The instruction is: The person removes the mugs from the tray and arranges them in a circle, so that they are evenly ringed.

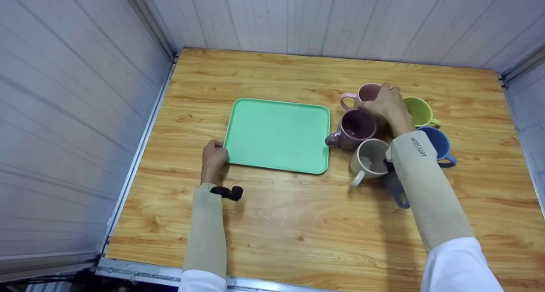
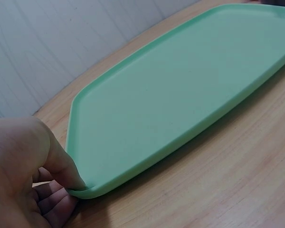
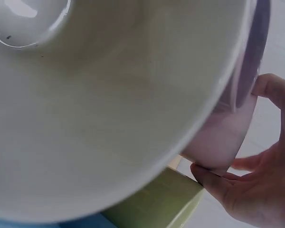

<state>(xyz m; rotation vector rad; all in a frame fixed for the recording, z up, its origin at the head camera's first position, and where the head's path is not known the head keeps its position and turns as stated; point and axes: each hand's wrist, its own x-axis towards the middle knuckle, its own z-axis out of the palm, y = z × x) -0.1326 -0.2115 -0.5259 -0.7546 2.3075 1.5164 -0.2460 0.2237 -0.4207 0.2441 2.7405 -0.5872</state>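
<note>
My left hand (image 1: 214, 156) pinches the near-left corner of a light green tray (image 1: 279, 134), thumb on the rim and fingers beneath, as the left wrist view shows. Over at the right, my right hand (image 1: 387, 107) grips a pink mug (image 1: 369, 92), thumb on one side and fingers on the other. Right beside that mug stand a dark purple mug (image 1: 357, 126) and a yellow-green mug (image 1: 417, 111). In the right wrist view a white mug (image 3: 109, 118) fills most of the picture and covers part of the pink one.
The white mug stands nearest the front, beside a dark blue-grey mug (image 1: 396, 185) partly under my right forearm. A blue mug (image 1: 436, 143) is to the right of that arm. Pale panel walls (image 1: 298, 19) enclose the wooden table (image 1: 289, 224) at back and sides.
</note>
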